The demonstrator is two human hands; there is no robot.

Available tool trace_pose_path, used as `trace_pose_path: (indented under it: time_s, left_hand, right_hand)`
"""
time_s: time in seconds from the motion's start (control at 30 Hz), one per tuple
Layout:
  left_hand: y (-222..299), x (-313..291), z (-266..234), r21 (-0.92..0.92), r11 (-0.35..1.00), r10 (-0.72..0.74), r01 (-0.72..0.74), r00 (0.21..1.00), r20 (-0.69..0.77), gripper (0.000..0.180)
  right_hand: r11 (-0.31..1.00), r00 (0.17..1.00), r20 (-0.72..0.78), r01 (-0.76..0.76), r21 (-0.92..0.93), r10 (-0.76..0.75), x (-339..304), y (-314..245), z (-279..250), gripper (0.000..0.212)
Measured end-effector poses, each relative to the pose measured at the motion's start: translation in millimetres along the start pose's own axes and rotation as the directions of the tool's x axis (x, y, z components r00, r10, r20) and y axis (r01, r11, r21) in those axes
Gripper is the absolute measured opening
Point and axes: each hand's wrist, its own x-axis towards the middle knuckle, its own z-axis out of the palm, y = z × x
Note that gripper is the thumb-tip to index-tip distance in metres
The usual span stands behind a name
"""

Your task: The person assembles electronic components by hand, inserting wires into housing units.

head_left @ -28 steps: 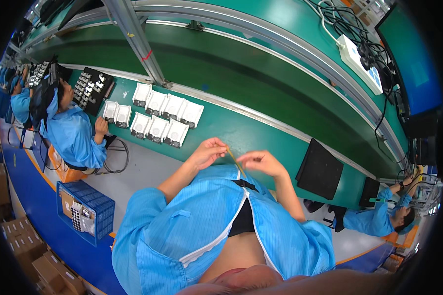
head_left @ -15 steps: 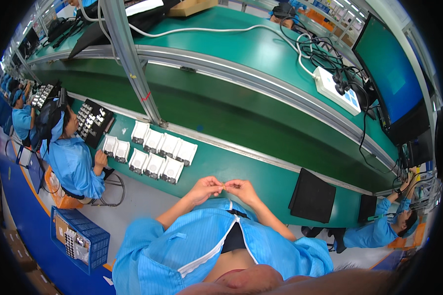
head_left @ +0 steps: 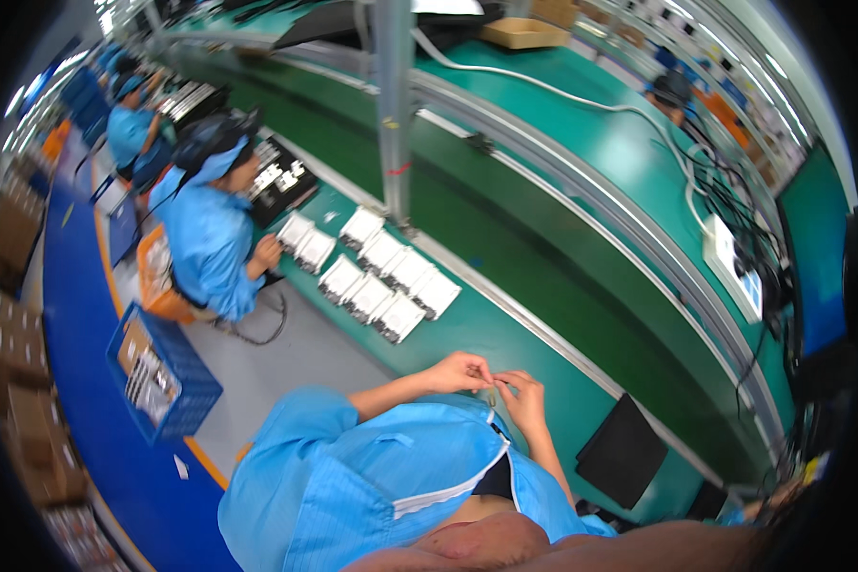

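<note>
My left hand (head_left: 461,372) and my right hand (head_left: 524,395) meet over the near edge of the green workbench (head_left: 448,341), close in front of my blue jacket (head_left: 334,467). The fingertips of both are pinched together and nearly touch. Whatever lies between them is too small and blurred to name. Left of my hands, several white square housings (head_left: 394,316) with dark undersides sit in two rows on the bench. A black flat mat or folder (head_left: 623,452) lies to the right of my right hand.
A co-worker in blue (head_left: 207,229) sits to the left, one hand near the white housings, with a black tray of small parts (head_left: 282,178) beyond. A metal post (head_left: 396,114) rises behind the bench. A blue crate (head_left: 186,396) stands on the floor; a power strip (head_left: 732,267) lies far right.
My view has swung left, so the whole scene sits further right in the picture. Both hands remain together, fingers pinched; the small yellowish bit seen between them no longer shows clearly.
</note>
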Motion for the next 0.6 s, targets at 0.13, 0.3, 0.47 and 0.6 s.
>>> trace_pose_path:
  time_s: [0.13,0.3,0.47,0.6]
  left_hand:
    - [-5.4,-2.5,2.3,-0.117,0.993,0.022,-0.018,0.999,0.031,0.007]
    - [-4.7,-8.0,0.5,-0.159,0.987,0.015,-0.009,0.999,0.034,0.007]
    - [-2.3,-7.6,1.4,-0.151,0.988,-0.022,0.041,0.992,0.125,0.006]
    - [-0.8,-8.4,1.3,-0.208,0.977,-0.021,0.040,0.996,0.090,0.006]
  right_hand:
    - [0.998,0.996,0.056,-0.068,-0.005,0.068,-0.9,-4.6,-0.2,0.013]
    - [0.998,0.984,0.177,-0.019,-0.061,0.029,3.7,-13.0,-4.0,0.011]
    - [0.996,0.984,0.178,0.034,-0.083,-0.019,4.2,-12.9,-5.1,0.012]
    - [0.994,0.969,0.223,-0.102,-0.037,0.107,7.3,-28.0,-13.6,0.011]
